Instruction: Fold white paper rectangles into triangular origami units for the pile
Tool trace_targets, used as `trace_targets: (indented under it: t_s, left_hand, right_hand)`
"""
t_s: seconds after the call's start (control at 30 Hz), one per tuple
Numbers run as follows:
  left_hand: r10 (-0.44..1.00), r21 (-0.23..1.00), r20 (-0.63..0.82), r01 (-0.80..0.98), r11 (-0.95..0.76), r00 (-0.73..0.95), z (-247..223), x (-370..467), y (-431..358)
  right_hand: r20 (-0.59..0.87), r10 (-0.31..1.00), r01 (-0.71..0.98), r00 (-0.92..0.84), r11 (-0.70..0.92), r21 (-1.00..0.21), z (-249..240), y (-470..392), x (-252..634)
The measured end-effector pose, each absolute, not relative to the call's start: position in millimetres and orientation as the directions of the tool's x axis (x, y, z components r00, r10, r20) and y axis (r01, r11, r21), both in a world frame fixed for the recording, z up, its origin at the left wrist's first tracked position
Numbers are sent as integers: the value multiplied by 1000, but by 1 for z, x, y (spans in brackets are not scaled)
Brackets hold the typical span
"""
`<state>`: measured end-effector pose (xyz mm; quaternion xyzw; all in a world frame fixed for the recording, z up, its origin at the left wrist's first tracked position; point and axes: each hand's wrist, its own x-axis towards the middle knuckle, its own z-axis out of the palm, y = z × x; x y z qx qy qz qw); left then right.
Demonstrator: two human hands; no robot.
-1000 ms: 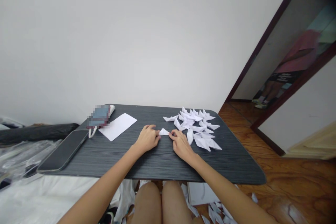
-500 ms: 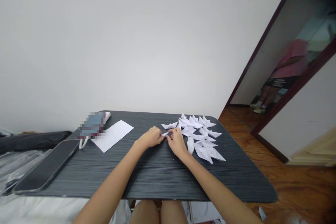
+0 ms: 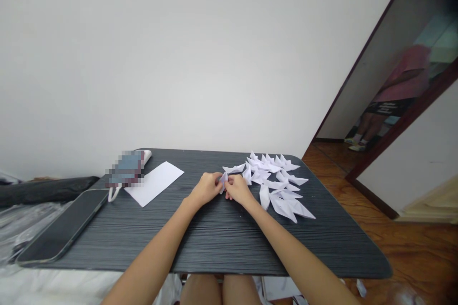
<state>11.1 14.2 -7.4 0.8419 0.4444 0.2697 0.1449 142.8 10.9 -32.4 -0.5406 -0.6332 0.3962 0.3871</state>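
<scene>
Between my two hands, over the middle of the dark table (image 3: 214, 243), is a small piece of folded white paper (image 3: 223, 181). The fingers of my left hand (image 3: 206, 188) pinch its left side, and those of my right hand (image 3: 239, 188) grip its right side. Its lower part is partly hidden by my fingers. Just beyond and to the right lie several folded white paper boats (image 3: 286, 206), grouped close together. One paper boat (image 3: 234, 168) lies a little apart, just behind my right hand.
At left lie flat white sheets (image 3: 157, 183), beside a blurred-out device (image 3: 125, 169) with a white cable. A large dark phone (image 3: 64, 226) rests along the left edge. A white wall (image 3: 214, 57) stands behind. In the doorway at right stands a person in pink (image 3: 408, 76).
The folded paper between my hands has turned from lying nearly flat to standing upright, with its point up. My hands have drawn slightly closer together. The view has shifted slightly.
</scene>
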Motion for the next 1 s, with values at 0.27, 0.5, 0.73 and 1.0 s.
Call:
trace_targets:
  t_s: [0.27, 0.5, 0.73, 1.0]
  left_hand:
    - [896, 748, 377, 492, -445, 237, -7, 15, 10]
    - [922, 940, 311, 65, -334, 232, 1, 13, 11]
    - [954, 964, 241, -156, -215, 178, 3, 14, 9]
    - [941, 967, 252, -102, -234, 224, -7, 24, 9]
  right_hand:
    - [269, 963, 144, -35, 271, -952, -22, -4, 145]
    - [276, 961, -120, -31, 270, -955, -13, 1, 153]
    - [398, 910, -9, -118, 400, -917, -6, -2, 160]
    - [333, 939, -75, -82, 328, -942, -11, 3, 159]
